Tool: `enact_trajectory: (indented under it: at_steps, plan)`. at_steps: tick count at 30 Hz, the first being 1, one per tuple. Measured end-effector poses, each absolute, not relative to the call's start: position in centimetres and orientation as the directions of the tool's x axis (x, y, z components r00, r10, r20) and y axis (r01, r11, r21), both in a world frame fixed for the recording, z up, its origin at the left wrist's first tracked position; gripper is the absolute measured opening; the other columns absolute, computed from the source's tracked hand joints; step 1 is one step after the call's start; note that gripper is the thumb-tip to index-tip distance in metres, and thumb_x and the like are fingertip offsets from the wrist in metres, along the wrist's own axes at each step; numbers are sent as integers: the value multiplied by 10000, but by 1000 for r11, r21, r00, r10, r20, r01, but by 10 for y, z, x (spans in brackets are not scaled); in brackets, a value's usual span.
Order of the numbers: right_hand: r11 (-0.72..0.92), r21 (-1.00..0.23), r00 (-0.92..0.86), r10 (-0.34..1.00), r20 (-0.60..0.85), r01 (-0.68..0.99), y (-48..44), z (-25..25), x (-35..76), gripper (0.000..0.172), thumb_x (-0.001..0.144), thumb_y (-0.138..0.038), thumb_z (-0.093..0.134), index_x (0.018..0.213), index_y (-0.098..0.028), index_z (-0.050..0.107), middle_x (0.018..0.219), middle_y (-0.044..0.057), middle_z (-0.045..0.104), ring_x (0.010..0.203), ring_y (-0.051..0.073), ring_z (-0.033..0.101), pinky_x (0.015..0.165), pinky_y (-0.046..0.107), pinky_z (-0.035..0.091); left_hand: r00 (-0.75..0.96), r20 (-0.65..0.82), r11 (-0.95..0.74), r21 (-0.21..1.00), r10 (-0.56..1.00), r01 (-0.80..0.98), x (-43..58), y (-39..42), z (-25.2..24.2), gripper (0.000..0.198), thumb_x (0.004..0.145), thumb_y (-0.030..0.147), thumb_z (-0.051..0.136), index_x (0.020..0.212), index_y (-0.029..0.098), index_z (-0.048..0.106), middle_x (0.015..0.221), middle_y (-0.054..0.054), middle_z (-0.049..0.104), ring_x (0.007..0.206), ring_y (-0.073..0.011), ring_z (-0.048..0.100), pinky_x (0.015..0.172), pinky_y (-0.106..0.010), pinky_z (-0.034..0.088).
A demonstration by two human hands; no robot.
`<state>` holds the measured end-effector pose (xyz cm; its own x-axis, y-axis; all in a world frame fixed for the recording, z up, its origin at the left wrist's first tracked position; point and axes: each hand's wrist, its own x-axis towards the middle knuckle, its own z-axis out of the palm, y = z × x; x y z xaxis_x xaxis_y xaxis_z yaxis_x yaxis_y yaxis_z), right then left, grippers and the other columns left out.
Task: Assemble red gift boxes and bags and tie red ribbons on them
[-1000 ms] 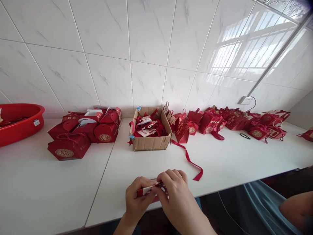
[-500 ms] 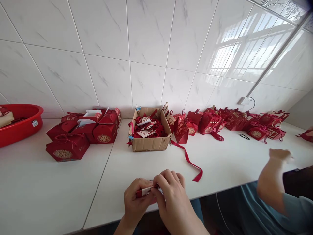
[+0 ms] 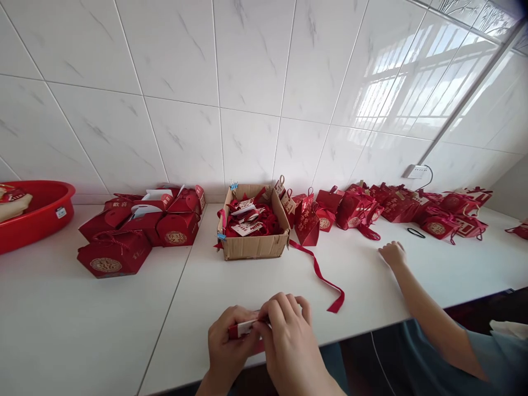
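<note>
At the near edge of the counter (image 3: 82, 330): left hand (image 3: 226, 352) and right hand (image 3: 286, 336), side by side and touching. Each grip is narrow, fingertips pinched on one small red-and-white card (image 3: 243, 328). The card sits between the two hands, low over the counter's front edge; whether it touches the surface cannot be told.

Behind the hands, centre: open cardboard box (image 3: 256, 246), filled with red ribbons and white tags. A loose ribbon (image 3: 322, 275) trails from beside the box toward the hands and ends near the right hand.

Left of the box: a cluster of red gift boxes (image 3: 115, 258), closed, gold emblems on the fronts. Far left: red basin (image 3: 41, 212), partly out of frame.

Right of the box, along the tiled wall (image 3: 185, 82): a row of small red bags (image 3: 391, 206). A black loop (image 3: 416, 232) lies in front of the row.

Right side: another person's hand (image 3: 392, 254), resting on the counter near the bags, well apart from the card.
</note>
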<state>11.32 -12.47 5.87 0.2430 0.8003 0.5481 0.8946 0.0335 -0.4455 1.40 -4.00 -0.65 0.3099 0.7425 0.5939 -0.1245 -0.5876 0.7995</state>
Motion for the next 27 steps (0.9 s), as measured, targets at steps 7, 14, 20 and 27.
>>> enact_trajectory:
  at_steps: [7, 14, 20, 27]
  plan:
    - [101, -560, 145, 914, 379, 822, -133, 70, 130, 168, 836, -53, 517, 905, -206, 532, 888, 22, 595, 792, 187, 517, 827, 383, 393, 329, 606, -592, 791, 724, -155, 13, -38, -6, 108, 744, 226, 731, 681, 187, 652, 643, 1, 709, 541, -144, 670, 495, -208, 544]
    - [59, -666, 100, 975, 199, 744, -140, 78, 141, 303, 803, 9, 528, 998, -219, 569, 1017, 27, 608, 932, 195, 535, 844, 337, 434, 376, 631, -586, 774, 679, -240, 11, -36, -12, 57, 794, 174, 698, 805, 217, 661, 718, 5, 710, 648, -147, 687, 595, -231, 575]
    - [-26, -709, 143, 984, 106, 704, -133, 81, 143, 214, 810, -36, 611, 918, -220, 625, 969, 18, 632, 946, 197, 525, 825, 304, 444, 420, 616, -559, 786, 666, -265, 8, -35, -16, 55, 835, 185, 655, 855, 236, 652, 745, 12, 693, 678, -143, 677, 620, -239, 575]
    - [165, -590, -25, 971, 237, 791, -126, 83, 151, 145, 806, -48, 656, 831, -190, 640, 824, 6, 623, 811, 150, 538, 867, 322, 401, 400, 651, -595, 757, 646, -271, 9, -37, -17, 87, 823, 144, 654, 838, 227, 636, 713, 11, 663, 626, -127, 646, 581, -212, 545]
